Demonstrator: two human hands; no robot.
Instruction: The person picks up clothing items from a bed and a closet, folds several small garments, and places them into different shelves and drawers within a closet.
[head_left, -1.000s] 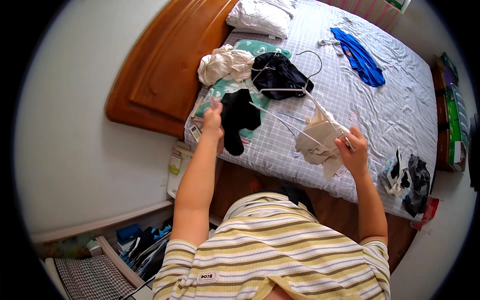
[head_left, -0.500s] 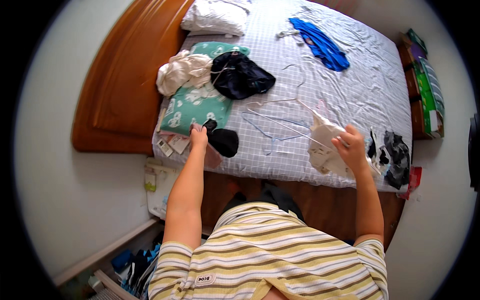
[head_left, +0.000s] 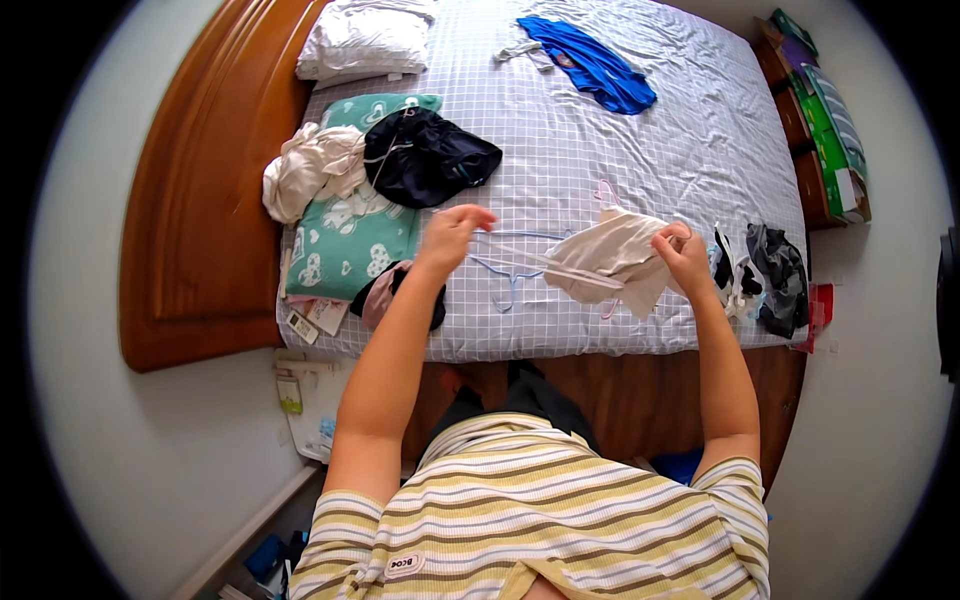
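Note:
A cream garment point(head_left: 610, 250) hangs from my right hand point(head_left: 682, 252), whose fingers are pinched on its edge above the right part of the bed. A pale white clothes hanger point(head_left: 535, 262), smeared by motion, stretches from the garment to my left hand point(head_left: 455, 235). My left fingers seem closed on the hanger's left end, though they are partly blurred. Beneath lies a blue hanger point(head_left: 513, 277) on the checked sheet. Parts of a pink hanger point(head_left: 606, 190) show around the garment. Below my left wrist rests a bundle of dusty pink and black cloth point(head_left: 380, 295).
On the green pillow point(head_left: 335, 245) lie cream cloth point(head_left: 300, 170) and a black garment point(head_left: 430, 155). A blue garment point(head_left: 595, 65) is farther back. Dark grey cloth point(head_left: 775, 275) lies at the bed's right edge. A wooden headboard point(head_left: 210, 190) stands left.
My left hand has let go of the pink and black cloth and moved right, up to the white hanger. The cream garment and hanger have shifted with my right hand; the view has moved too.

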